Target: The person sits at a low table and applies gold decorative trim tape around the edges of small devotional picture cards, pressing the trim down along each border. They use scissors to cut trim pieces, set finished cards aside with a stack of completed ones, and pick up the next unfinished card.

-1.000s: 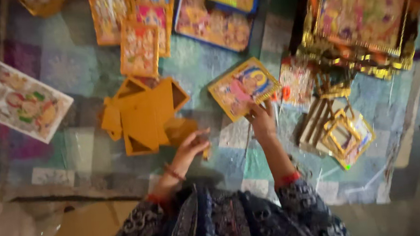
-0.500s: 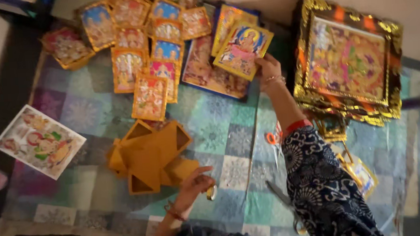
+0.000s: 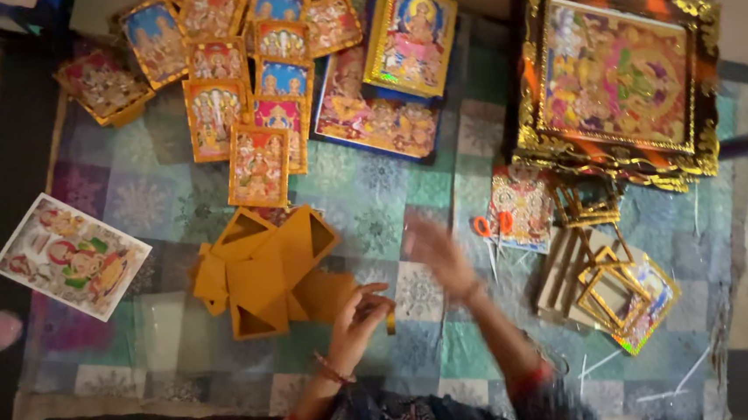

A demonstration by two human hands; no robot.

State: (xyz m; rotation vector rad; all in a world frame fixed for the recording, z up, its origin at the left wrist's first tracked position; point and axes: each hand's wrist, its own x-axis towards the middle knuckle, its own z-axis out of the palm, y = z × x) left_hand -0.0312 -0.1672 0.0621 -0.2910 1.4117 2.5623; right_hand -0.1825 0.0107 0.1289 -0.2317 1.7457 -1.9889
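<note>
The left hand (image 3: pixel 359 312) is held with fingers curled, pinching a small yellow piece (image 3: pixel 390 321) just beside the pile of yellow card backings (image 3: pixel 264 275) on the patterned quilt (image 3: pixel 374 210). The right hand (image 3: pixel 437 251) is blurred above the quilt; whether it is spread or closed cannot be told. Orange-handled scissors (image 3: pixel 492 228) lie near it, and small gold frames (image 3: pixel 612 294) are stacked further right.

cardboard backings (image 3: pixel 269 274) left of scissors (image 3: pixel 491 226), large frame (image 3: pixel 617 74) behind
</note>
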